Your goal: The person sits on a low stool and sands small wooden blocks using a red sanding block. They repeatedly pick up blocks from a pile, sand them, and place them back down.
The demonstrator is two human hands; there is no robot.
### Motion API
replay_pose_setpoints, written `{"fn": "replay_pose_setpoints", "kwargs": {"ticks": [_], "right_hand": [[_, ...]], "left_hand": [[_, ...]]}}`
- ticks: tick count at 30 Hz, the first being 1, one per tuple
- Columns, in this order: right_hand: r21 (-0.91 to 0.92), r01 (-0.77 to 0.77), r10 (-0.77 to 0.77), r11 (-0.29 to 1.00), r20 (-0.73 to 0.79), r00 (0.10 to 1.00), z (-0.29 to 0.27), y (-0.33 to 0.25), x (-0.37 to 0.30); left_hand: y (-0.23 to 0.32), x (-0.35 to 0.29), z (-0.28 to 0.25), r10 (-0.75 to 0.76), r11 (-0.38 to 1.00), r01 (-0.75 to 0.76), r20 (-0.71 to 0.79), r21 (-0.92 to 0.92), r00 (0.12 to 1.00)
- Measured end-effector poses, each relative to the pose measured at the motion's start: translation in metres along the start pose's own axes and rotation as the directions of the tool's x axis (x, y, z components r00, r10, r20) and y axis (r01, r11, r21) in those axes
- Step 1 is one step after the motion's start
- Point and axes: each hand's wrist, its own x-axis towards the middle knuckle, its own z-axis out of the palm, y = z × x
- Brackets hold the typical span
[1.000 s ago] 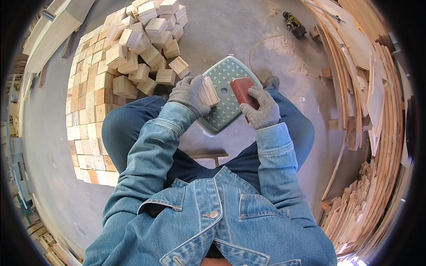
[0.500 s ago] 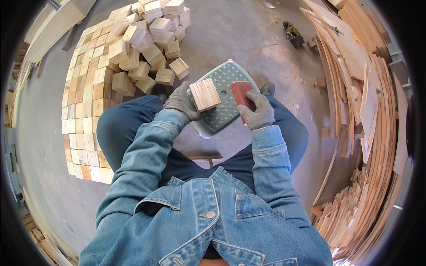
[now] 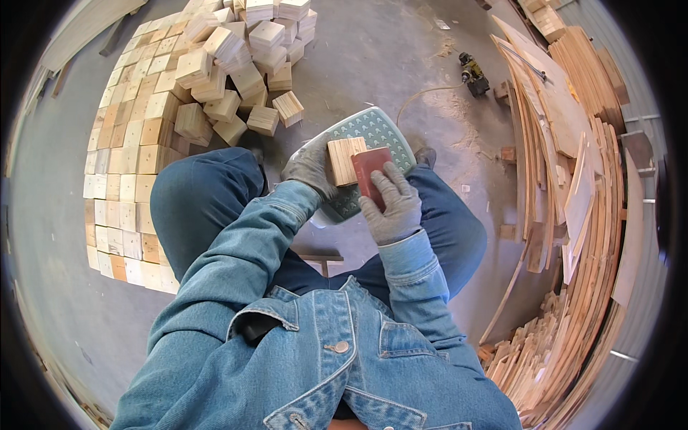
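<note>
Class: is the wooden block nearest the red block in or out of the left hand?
In: the left hand grips the wooden block along its left side.

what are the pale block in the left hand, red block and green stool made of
Pale block: bare wood, apparently, from its streaky grain.
Red block: matt reddish-brown faces; perhaps painted or abrasive, core unclear.
Green stool: probably moulded plastic, judging by the even colour and repeated raised pattern.

Wooden block beside red block
</note>
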Motion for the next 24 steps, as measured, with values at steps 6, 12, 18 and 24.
{"fn": "replay_pose_setpoints", "kwargs": {"ticks": [6, 12, 18, 24], "right_hand": [[-0.245, 0.010, 0.031, 0.969, 0.164, 0.986, 0.002, -0.017, -0.003], [-0.279, 0.044, -0.013, 0.959, 0.112, 0.994, 0.021, -0.014, 0.021], [-0.415, -0.034, 0.093, 0.909, 0.124, 0.988, 0.047, 0.009, 0.102], [-0.291, 0.015, 0.030, 0.957, 0.152, 0.988, 0.037, -0.017, 0.057]], "left_hand": [[0.021, -0.003, 0.013, 0.014, 0.998, -0.014, -0.009, -0.054, 1.000], [-0.016, 0.005, 0.026, 0.089, 0.979, -0.061, -0.134, 0.196, 0.987], [0.007, 0.018, 0.028, 0.052, 0.998, -0.051, 0.056, -0.033, 0.997], [-0.025, 0.017, 0.018, 0.081, 0.979, -0.092, -0.067, -0.182, 0.994]]}}
